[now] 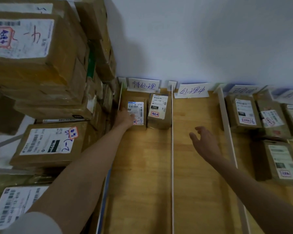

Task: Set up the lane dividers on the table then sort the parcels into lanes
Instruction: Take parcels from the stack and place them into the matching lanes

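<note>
While both forearms stretch out over the wooden table, the right hand hovers above the bare middle lane, fingers loosely spread and holding nothing. Left of it runs the thin white centre divider, straight toward twelve o'clock. Farther out at eleven o'clock, the left hand lies on the near left corner of a small labelled parcel, covering part of its label; whether the fingers curl round the edge I cannot tell. Just beside that parcel, at its three o'clock, stands a second parcel, close against the centre divider. Over at two o'clock, beyond the right divider, more parcels fill the lane. At the wall, handwritten lane signs stand upright. At nine o'clock, a tall stack of boxes looms.
</note>
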The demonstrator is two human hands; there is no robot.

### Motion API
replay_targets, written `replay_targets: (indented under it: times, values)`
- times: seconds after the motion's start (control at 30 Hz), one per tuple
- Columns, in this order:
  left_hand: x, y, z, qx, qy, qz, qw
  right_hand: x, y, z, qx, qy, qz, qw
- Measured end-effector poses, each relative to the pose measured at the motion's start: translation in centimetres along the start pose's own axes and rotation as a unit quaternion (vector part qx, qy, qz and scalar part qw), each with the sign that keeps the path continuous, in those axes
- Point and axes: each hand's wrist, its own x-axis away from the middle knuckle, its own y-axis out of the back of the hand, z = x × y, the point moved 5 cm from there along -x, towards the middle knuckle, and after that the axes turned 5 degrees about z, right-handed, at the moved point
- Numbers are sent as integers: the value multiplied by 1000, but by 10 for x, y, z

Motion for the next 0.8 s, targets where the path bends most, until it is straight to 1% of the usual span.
replay_targets:
  times: [0.07, 0.13, 0.2, 0.3, 0.37, 0.67, 0.8]
  values:
    - [15, -2, -2, -38, -56, -57, 996, -1, -1, 2, -3, -2, 1, 1000]
    - [34, -11, -1, -100, -142, -110, 979, -2, -3, 7, -4, -5, 1, 1000]
    - [48, -29, 8, -170, -195, -120, 958, -2, -6, 11, -1, -2, -1, 1000]
    - [54, -50, 20, -251, -193, -95, 944, 0, -9, 15, 1, 3, 1, 1000]
    - [50, -54, 23, -276, -184, -73, 941, 1, -10, 15, 3, 5, 1, 1000]
    - [33, -30, 3, -289, -186, -16, 939, 16, -4, 3, 11, 1, 1, 1000]
    - [55, -21, 1, -295, -191, -25, 936, 29, 5, 6, 37, 18, -2, 999]
